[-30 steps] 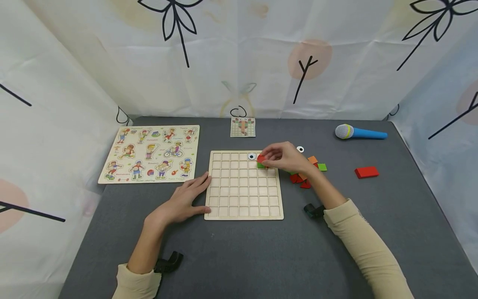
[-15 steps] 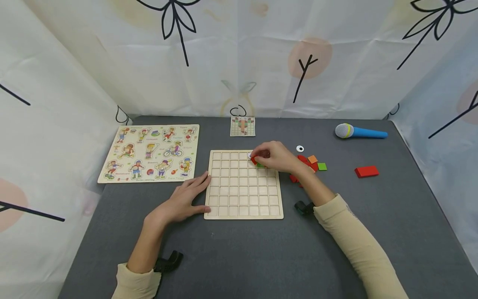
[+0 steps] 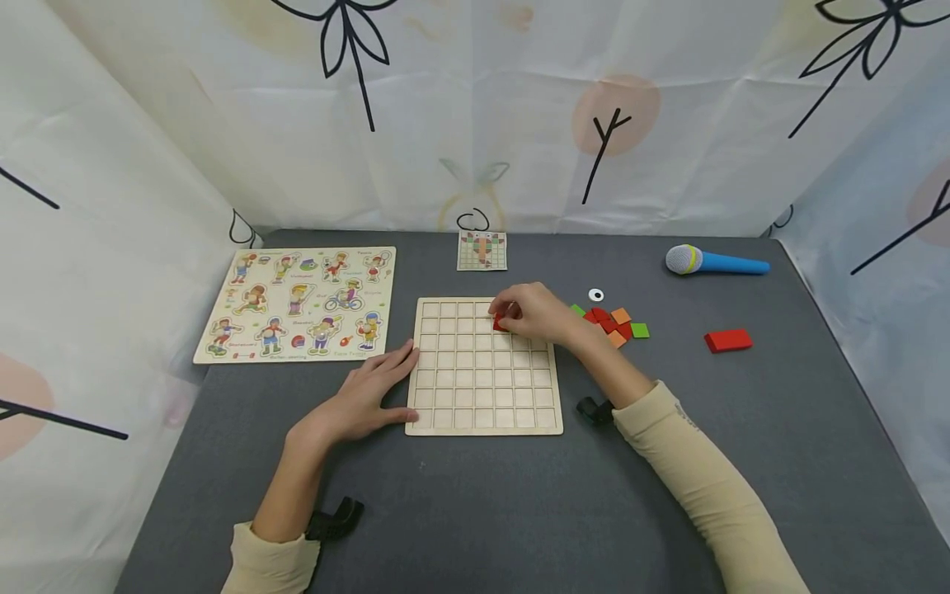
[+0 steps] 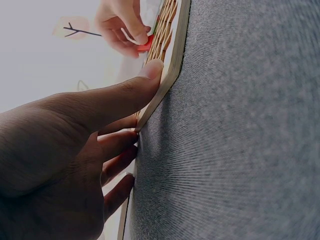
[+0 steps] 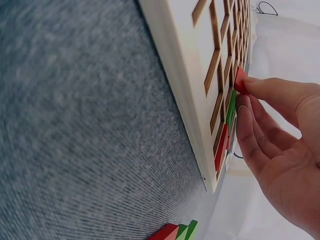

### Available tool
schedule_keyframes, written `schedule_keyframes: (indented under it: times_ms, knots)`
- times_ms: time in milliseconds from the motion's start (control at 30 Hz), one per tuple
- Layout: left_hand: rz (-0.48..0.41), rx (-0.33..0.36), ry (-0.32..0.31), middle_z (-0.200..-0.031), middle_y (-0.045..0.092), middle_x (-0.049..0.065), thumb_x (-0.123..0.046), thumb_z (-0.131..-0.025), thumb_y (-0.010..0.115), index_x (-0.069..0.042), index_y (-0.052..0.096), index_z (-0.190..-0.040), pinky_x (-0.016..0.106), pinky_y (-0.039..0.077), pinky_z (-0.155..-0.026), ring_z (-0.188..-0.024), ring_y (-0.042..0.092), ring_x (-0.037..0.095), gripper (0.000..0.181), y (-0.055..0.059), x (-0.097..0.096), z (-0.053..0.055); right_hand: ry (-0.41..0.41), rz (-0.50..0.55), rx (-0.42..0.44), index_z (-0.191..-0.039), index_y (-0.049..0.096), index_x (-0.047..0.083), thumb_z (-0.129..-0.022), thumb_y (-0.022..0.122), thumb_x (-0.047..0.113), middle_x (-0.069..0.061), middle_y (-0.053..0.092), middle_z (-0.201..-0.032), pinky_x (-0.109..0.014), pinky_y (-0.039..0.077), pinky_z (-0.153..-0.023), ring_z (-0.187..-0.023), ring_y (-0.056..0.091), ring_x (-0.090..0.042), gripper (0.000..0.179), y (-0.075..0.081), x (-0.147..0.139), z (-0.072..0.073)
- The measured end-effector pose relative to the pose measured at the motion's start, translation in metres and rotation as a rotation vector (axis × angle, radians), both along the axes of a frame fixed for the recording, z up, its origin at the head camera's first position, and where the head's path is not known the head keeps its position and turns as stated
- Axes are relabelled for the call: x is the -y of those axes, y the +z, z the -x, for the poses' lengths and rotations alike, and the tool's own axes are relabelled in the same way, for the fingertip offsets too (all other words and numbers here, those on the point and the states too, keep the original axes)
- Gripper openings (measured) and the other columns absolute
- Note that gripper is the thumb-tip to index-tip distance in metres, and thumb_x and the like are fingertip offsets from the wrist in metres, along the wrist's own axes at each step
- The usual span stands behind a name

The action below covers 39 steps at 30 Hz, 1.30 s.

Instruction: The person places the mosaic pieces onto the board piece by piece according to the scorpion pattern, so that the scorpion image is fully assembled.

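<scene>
A wooden grid board point(image 3: 482, 388) lies flat on the table. My right hand point(image 3: 536, 313) is over the board's far part, pinching a red tile point(image 5: 240, 81) between thumb and fingers at a grid cell. Beside that tile, a green tile point(image 5: 230, 109) and another red tile point(image 5: 221, 148) sit in the grid, as the right wrist view shows. Part of the far rows is hidden by the hand in the head view. On the board's left edge rests my left hand point(image 3: 362, 398), fingers and thumb extended against the rim.
Loose red, orange and green tiles point(image 3: 621, 316) lie right of the board, near a white-and-black eye disc point(image 3: 596, 294). Further right are a red block point(image 3: 729, 341) and a toy microphone point(image 3: 731, 265). A pattern card point(image 3: 482, 252) lies behind; a picture puzzle point(image 3: 297, 305) lies left.
My right hand has moved left along the far part of the board with the red tile. It now covers the eye disc seen on the grid earlier. My left hand has stayed put.
</scene>
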State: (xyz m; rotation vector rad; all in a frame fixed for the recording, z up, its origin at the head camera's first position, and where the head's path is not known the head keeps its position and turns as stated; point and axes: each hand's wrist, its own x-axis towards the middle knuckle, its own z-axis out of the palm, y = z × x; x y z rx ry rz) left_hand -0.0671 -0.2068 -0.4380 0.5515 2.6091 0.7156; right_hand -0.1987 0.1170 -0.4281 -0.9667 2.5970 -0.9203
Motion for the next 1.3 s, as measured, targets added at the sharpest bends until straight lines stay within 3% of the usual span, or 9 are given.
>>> schedule_keyframes:
  times_ms: [333,633,967,1300]
  knots:
    - [0.002,0.013,0.005,-0.183,0.02,0.014,-0.036,-0.097,0.082,-0.008,0.029,-0.172,0.077,0.026,-0.123,-0.164,0.026,0.047,0.096,-0.002,0.001,0.001,-0.017,-0.013,-0.02,-0.114,0.082,-0.002,-0.097,0.073,-0.002,-0.015,0.084,-0.106,-0.04,0.064,-0.087,-0.092,0.078,-0.025,0.02,0.002,0.001,-0.005]
    - [-0.002,0.0,0.004,-0.183,0.021,0.014,-0.036,-0.097,0.082,-0.008,0.03,-0.172,0.076,0.027,-0.123,-0.164,0.028,0.047,0.095,-0.003,0.001,0.0,-0.047,0.083,0.064,-0.118,0.08,-0.001,-0.099,0.074,0.002,-0.016,0.083,-0.11,-0.041,0.065,-0.091,-0.098,0.081,-0.028,0.02,0.003,-0.008,-0.008]
    - [-0.007,-0.003,0.001,-0.183,0.021,0.014,-0.036,-0.097,0.082,-0.009,0.03,-0.172,0.076,0.027,-0.122,-0.164,0.027,0.048,0.095,-0.004,0.002,0.0,-0.15,0.134,0.105,-0.123,0.079,0.0,-0.102,0.072,0.005,-0.015,0.082,-0.113,-0.044,0.063,-0.091,-0.1,0.078,-0.028,0.023,0.004,-0.039,-0.012]
    - [-0.007,-0.005,-0.001,-0.183,0.02,0.014,-0.037,-0.097,0.082,-0.009,0.03,-0.172,0.077,0.027,-0.122,-0.164,0.027,0.048,0.096,-0.005,0.002,0.001,-0.249,0.139,0.078,-0.124,0.078,-0.002,-0.099,0.076,0.003,-0.02,0.08,-0.117,-0.049,0.062,-0.096,-0.105,0.075,-0.034,0.025,0.004,-0.082,-0.016]
